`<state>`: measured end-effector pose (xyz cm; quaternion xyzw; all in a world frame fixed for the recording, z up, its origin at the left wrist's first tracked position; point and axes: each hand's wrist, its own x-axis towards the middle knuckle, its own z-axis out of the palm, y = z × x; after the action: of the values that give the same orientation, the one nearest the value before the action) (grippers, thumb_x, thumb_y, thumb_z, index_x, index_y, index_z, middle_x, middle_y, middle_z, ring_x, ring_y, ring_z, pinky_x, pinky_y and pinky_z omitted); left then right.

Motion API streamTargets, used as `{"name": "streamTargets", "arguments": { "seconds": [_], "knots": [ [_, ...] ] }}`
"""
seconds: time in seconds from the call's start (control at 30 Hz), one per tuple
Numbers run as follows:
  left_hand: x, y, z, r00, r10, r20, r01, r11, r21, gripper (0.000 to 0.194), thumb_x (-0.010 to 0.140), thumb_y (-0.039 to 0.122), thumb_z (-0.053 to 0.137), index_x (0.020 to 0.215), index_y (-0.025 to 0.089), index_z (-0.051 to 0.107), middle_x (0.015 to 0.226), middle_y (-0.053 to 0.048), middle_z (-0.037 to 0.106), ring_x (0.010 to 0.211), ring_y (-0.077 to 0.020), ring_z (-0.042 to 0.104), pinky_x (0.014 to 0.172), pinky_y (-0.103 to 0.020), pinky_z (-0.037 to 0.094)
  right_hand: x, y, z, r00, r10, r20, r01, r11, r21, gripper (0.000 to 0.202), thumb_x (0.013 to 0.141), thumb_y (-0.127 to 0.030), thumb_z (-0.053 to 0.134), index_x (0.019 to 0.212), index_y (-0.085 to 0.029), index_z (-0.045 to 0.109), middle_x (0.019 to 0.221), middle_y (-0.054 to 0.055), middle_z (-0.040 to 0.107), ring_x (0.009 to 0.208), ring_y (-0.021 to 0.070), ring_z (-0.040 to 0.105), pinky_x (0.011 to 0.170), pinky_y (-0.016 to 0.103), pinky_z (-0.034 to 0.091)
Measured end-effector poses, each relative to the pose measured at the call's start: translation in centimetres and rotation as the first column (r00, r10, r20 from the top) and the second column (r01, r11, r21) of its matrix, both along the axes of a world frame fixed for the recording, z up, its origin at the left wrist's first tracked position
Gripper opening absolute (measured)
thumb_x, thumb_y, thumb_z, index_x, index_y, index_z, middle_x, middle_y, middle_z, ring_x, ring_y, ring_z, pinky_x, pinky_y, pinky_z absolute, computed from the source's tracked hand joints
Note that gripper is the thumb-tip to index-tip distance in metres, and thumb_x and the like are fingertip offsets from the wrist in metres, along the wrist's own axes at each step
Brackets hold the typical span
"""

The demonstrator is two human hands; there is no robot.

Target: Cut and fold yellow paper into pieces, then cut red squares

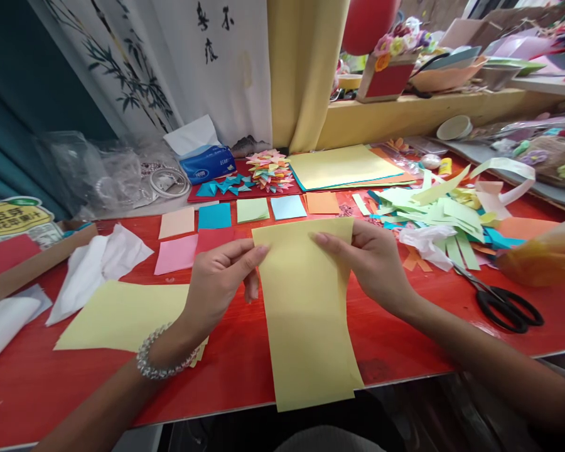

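Note:
A long yellow sheet of paper [308,314] hangs between my two hands, its lower end reaching past the table's front edge. It looks folded lengthwise, with a second layer showing along the right side. My left hand [223,276] pinches the upper left corner between thumb and fingers. At the upper right, my right hand [376,260] grips the paper with the thumb on the front and the fingers behind. More yellow paper [122,314] lies flat on the table by my left wrist, partly under the forearm.
Small coloured paper squares [214,216] lie in rows beyond my hands. Black-handled scissors [508,307] rest at the right near a heap of paper strips [452,216]. A blue tissue pack [207,163], a folded-paper cluster [269,171] and large paper sheets [343,166] stand at the back. Crumpled tissue [101,260] is left.

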<state>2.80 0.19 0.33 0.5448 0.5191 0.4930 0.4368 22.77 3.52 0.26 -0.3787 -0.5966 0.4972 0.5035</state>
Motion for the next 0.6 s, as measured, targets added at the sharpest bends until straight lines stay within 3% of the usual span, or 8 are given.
{"name": "streamTargets", "arguments": {
  "seconds": [0.17,0.23,0.33,0.4,0.53,0.6],
  "knots": [
    [0.0,0.3,0.2,0.997,0.077,0.023,-0.078,0.997,0.025,0.018,0.079,0.030,0.063,0.065,0.019,0.063,0.040,0.006,0.052,0.032,-0.0063,0.045,0.037,-0.019,0.034,0.2,0.5,0.1,0.975,0.204,-0.089,-0.211,0.974,-0.078,0.015,0.078,-0.028,0.068,0.091,-0.022,0.068,0.086,-0.001,0.071,0.074,0.0121,0.068,0.059,0.019,0.053],
    [-0.2,0.6,0.3,0.990,0.133,0.051,-0.135,0.990,0.036,0.020,0.079,0.030,0.064,0.062,0.019,0.061,0.037,0.007,0.049,0.031,-0.0058,0.042,0.036,-0.019,0.033,0.3,0.7,0.0,0.959,0.276,-0.064,-0.282,0.951,-0.127,0.014,0.079,-0.028,0.067,0.091,-0.021,0.069,0.084,0.000,0.071,0.075,0.0133,0.068,0.060,0.020,0.054],
    [-0.5,1.1,0.3,0.984,0.151,0.090,-0.151,0.989,-0.005,0.022,0.079,0.032,0.064,0.062,0.018,0.058,0.038,0.007,0.048,0.031,-0.0056,0.041,0.034,-0.018,0.032,0.4,1.0,-0.2,0.955,0.298,0.016,-0.289,0.938,-0.193,0.014,0.080,-0.030,0.065,0.084,-0.018,0.070,0.081,0.002,0.072,0.072,0.0133,0.067,0.057,0.019,0.051],
    [-0.7,1.3,0.1,0.992,0.093,0.090,-0.086,0.994,-0.073,0.022,0.079,0.034,0.063,0.065,0.018,0.057,0.040,0.007,0.050,0.033,-0.0061,0.042,0.034,-0.018,0.031,0.4,1.1,-0.3,0.966,0.258,0.029,-0.247,0.947,-0.204,0.017,0.080,-0.033,0.065,0.080,-0.017,0.069,0.081,0.003,0.071,0.070,0.0135,0.066,0.056,0.021,0.050],
    [-0.6,1.4,-0.4,0.991,-0.130,-0.003,0.127,0.969,-0.213,0.025,0.080,0.037,0.062,0.065,0.017,0.057,0.040,0.005,0.051,0.034,-0.0056,0.043,0.037,-0.018,0.031,0.6,1.8,-0.5,0.987,0.157,-0.042,-0.162,0.964,-0.211,0.020,0.078,-0.037,0.066,0.078,-0.016,0.067,0.079,0.004,0.069,0.067,0.0150,0.065,0.060,0.028,0.052],
    [-0.4,1.2,-0.4,0.982,-0.183,-0.044,0.168,0.958,-0.232,0.026,0.080,0.038,0.062,0.065,0.016,0.059,0.039,0.005,0.049,0.034,-0.0044,0.041,0.038,-0.017,0.031,0.7,2.1,-0.4,0.991,0.117,-0.064,-0.128,0.967,-0.222,0.021,0.077,-0.037,0.067,0.078,-0.016,0.067,0.079,0.004,0.069,0.067,0.0149,0.065,0.063,0.029,0.052]
  ]
}}
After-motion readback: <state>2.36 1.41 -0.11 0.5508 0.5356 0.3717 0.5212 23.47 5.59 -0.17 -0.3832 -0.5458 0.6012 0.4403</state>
